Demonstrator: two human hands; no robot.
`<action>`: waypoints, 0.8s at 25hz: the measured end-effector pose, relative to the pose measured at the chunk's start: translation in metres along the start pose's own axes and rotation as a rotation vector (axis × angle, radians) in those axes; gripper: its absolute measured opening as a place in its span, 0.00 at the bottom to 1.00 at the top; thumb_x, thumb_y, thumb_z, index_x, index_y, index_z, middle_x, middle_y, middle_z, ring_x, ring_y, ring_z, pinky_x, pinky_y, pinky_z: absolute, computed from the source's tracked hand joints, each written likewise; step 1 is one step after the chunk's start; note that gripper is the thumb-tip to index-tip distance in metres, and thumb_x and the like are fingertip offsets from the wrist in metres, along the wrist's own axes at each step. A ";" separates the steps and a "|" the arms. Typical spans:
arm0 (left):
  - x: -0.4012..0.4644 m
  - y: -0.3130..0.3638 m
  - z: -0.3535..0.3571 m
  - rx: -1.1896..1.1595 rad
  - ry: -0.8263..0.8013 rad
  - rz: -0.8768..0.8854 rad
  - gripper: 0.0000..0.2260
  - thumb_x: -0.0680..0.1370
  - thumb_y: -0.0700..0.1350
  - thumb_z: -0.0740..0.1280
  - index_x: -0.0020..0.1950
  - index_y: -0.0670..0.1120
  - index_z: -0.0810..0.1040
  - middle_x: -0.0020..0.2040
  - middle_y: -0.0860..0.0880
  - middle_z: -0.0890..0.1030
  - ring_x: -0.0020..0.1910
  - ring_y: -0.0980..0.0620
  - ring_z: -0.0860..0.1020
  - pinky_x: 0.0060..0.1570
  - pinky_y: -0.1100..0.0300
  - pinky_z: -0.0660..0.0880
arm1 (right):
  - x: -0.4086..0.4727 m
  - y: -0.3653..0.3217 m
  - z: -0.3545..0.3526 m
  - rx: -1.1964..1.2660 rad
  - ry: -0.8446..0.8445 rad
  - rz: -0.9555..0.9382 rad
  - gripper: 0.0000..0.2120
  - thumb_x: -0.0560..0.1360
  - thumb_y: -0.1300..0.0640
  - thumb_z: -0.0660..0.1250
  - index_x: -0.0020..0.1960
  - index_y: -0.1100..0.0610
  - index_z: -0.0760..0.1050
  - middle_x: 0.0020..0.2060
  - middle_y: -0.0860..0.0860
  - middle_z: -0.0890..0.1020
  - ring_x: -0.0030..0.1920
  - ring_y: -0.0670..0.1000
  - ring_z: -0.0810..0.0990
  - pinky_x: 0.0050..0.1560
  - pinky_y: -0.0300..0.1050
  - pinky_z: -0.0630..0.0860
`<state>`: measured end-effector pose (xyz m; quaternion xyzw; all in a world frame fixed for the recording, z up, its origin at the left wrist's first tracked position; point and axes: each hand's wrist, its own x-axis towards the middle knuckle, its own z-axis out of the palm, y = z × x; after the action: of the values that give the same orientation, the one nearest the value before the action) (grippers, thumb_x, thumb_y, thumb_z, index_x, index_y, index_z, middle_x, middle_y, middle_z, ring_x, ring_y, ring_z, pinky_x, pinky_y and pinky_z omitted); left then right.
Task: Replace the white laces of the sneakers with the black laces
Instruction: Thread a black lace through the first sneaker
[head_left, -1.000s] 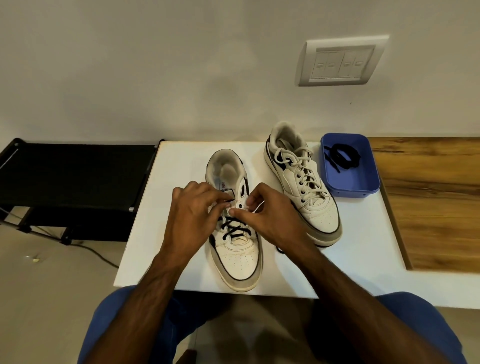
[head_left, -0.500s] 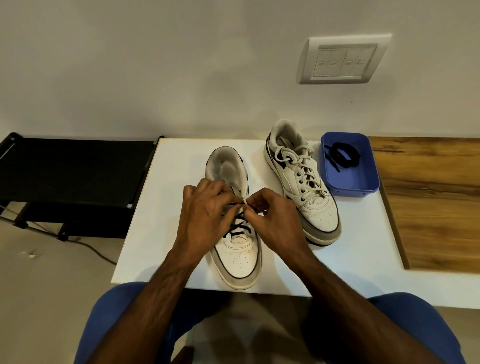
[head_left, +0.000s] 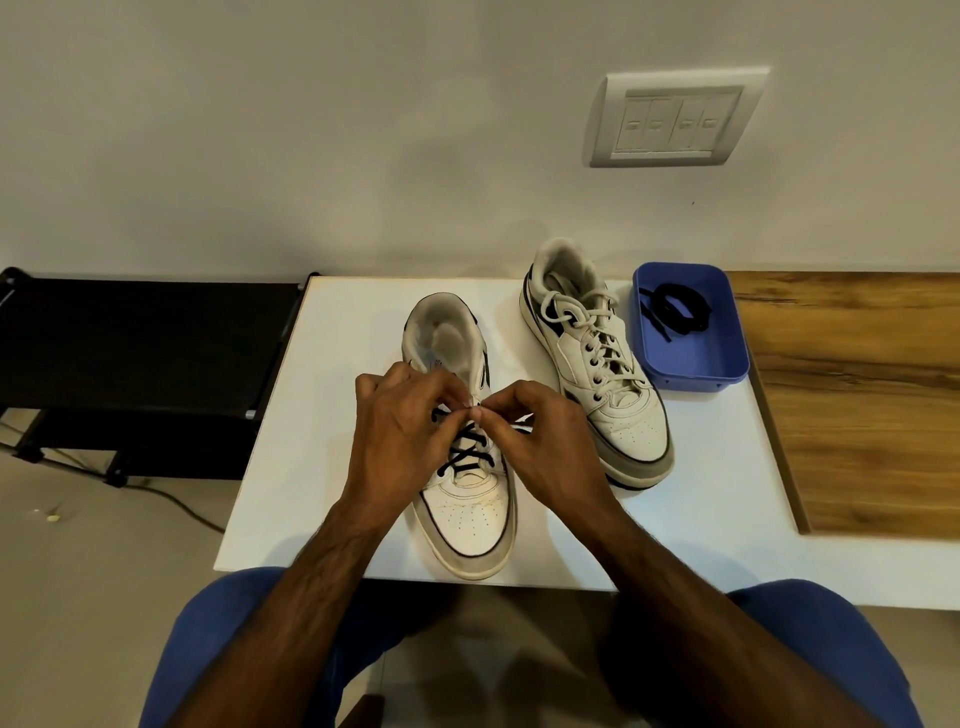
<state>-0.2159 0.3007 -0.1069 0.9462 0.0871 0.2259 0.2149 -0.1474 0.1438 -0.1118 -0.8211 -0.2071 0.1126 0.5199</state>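
A white sneaker (head_left: 470, 525) lies toe toward me on the white table (head_left: 691, 540). A black lace (head_left: 465, 451) crosses its lower eyelets. My left hand (head_left: 400, 441) and my right hand (head_left: 540, 447) meet over the middle of its lacing, fingertips pinching the black lace there. The upper eyelets are hidden behind my fingers. A second white sneaker (head_left: 597, 364) with white laces (head_left: 592, 332) stands to the right. Another black lace (head_left: 675, 309) lies coiled in a blue tray (head_left: 696, 364).
The blue tray sits at the table's back right, against a wooden counter (head_left: 857, 395). A black rack (head_left: 140, 338) stands left of the table, with a cable on the floor beneath. A switch panel (head_left: 675, 122) is on the wall. My blue-clad knees are below the table edge.
Both hands have shifted slightly up the sneaker and drawn closer together, fingertips now meeting over the lacing. The camera view tilted a little.
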 end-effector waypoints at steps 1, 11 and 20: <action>0.000 0.001 0.000 -0.059 -0.005 -0.049 0.11 0.74 0.45 0.77 0.50 0.51 0.76 0.44 0.58 0.81 0.46 0.54 0.77 0.51 0.59 0.59 | 0.001 0.001 -0.002 0.020 -0.007 0.007 0.04 0.76 0.52 0.73 0.47 0.51 0.83 0.40 0.42 0.85 0.45 0.41 0.82 0.45 0.35 0.77; 0.003 -0.001 0.001 0.015 -0.036 0.070 0.18 0.74 0.39 0.76 0.62 0.50 0.78 0.47 0.54 0.83 0.49 0.48 0.79 0.52 0.61 0.56 | 0.006 0.001 -0.003 0.162 -0.017 0.080 0.04 0.73 0.58 0.75 0.41 0.51 0.82 0.38 0.43 0.85 0.39 0.43 0.81 0.41 0.39 0.77; 0.008 -0.011 -0.012 0.025 -0.096 0.103 0.20 0.80 0.39 0.57 0.66 0.57 0.78 0.54 0.58 0.81 0.53 0.53 0.72 0.47 0.57 0.54 | 0.028 -0.013 -0.042 1.084 0.172 0.324 0.06 0.81 0.62 0.55 0.46 0.56 0.67 0.33 0.55 0.80 0.29 0.51 0.72 0.32 0.44 0.67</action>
<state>-0.2147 0.3171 -0.0991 0.9617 0.0308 0.1898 0.1953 -0.1091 0.1276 -0.0815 -0.4644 0.0517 0.2138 0.8579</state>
